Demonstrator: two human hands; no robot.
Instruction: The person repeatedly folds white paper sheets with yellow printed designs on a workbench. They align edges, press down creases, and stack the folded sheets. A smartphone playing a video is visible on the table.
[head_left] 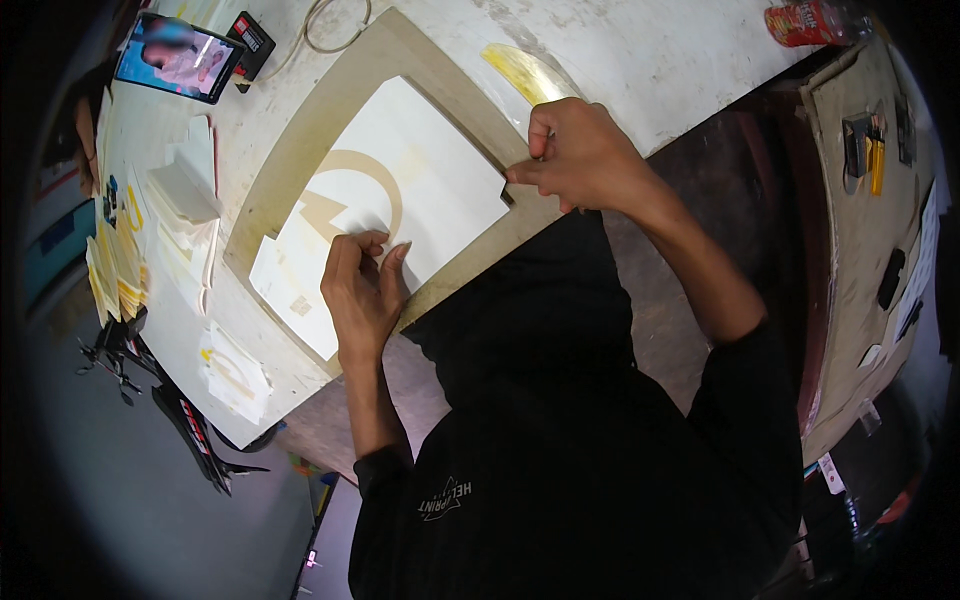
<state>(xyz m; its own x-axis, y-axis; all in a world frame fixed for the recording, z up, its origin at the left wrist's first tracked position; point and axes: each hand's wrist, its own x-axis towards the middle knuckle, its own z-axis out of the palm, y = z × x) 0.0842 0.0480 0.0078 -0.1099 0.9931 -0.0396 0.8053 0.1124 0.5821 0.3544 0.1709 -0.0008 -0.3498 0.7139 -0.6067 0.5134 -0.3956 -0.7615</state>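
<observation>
A white sheet (440,150) with a tan circular emblem lies on a grey-tan board (290,165). A dark strip shows along its right edge. My left hand (362,285) rests on the lower part of the sheet, fingers bent, with a gap between thumb and forefinger. At the sheet's right corner my right hand (585,155) is closed in a pinch, its fingertips beside the dark edge. What it pinches, if anything, is too small to make out. Just beyond that hand lies a curved yellowish strip (520,72).
A phone (180,58) playing a picture stands at the far left beside a black-and-red box (250,45) and a cable (335,45). Papers (185,215) are stacked at the left. A bottle (815,24) with a red label lies far right. Another table (850,270) stands right.
</observation>
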